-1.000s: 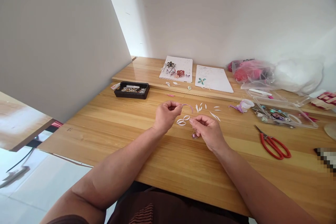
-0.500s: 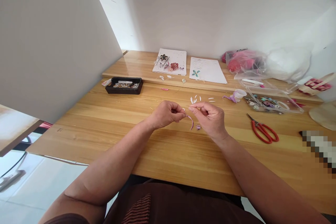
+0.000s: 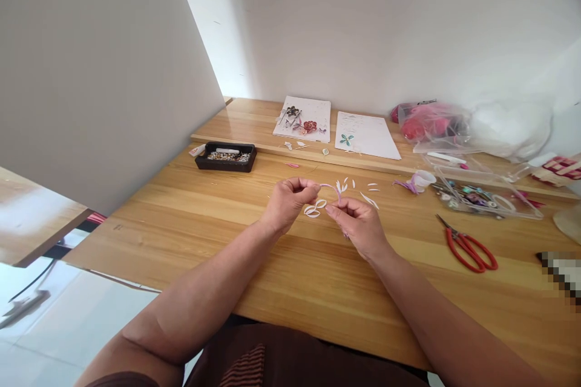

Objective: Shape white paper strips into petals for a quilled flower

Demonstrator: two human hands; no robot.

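Left hand (image 3: 287, 204) clamps one purple strip (image 3: 334, 188), right hand (image 3: 364, 228) grip unclear, one pliers (image 3: 456, 234) nearby.

Room left of hands (image 3: 288, 202) (image 3: 362, 227), pliers (image 3: 455, 234) right

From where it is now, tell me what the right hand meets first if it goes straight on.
The right hand would likely meet the white loops just ahead; if it is raised above them, which is unclear, the left hand comes first.
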